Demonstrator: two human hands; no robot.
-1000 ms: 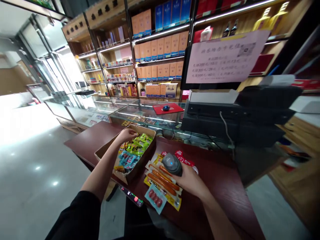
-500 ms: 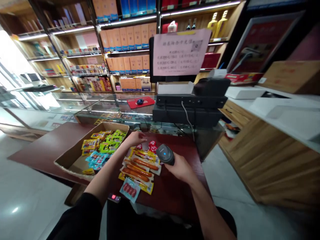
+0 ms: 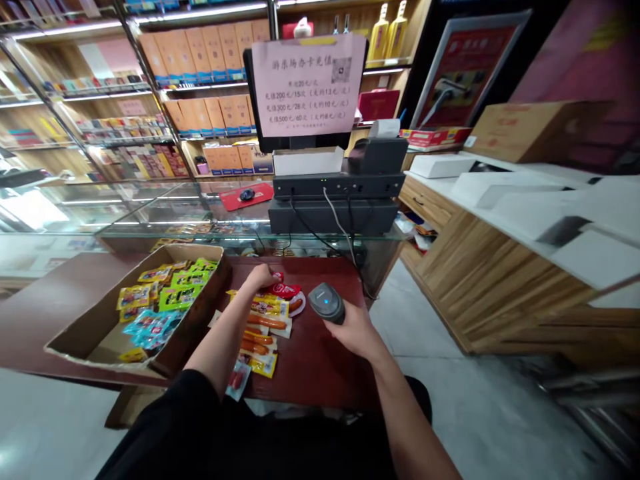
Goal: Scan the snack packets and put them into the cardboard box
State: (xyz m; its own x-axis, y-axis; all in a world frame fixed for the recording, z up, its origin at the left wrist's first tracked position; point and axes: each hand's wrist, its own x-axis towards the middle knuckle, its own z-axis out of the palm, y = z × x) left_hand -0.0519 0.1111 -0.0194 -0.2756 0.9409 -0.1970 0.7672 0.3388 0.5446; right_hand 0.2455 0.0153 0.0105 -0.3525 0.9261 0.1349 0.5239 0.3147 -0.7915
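Observation:
My right hand (image 3: 354, 328) is wrapped round a dark grey barcode scanner (image 3: 326, 303) with a small blue light on its head. At the far side of the dark red table, my left hand (image 3: 261, 275) pinches the edge of a small red snack packet (image 3: 278, 276). Another red packet (image 3: 286, 291) lies just below those fingers. Nearer me is a row of packaged sausages (image 3: 265, 322), some in yellow wrappers, partly hidden by my left forearm. A clear pack of small red sausages (image 3: 237, 380) lies at the near end.
A cardboard tray (image 3: 195, 327) of green, yellow and blue snack packets stands on the left. Beyond the table, a glass counter (image 3: 200, 230) carries a monitor (image 3: 250, 93) with a pink notice, black boxes with cables, and a mouse (image 3: 247, 194). A wooden cabinet (image 3: 450, 280) stands right.
My left hand has come down onto a red packet and its fingers have closed. The scanner remains in my right hand. The view has swung to the right.

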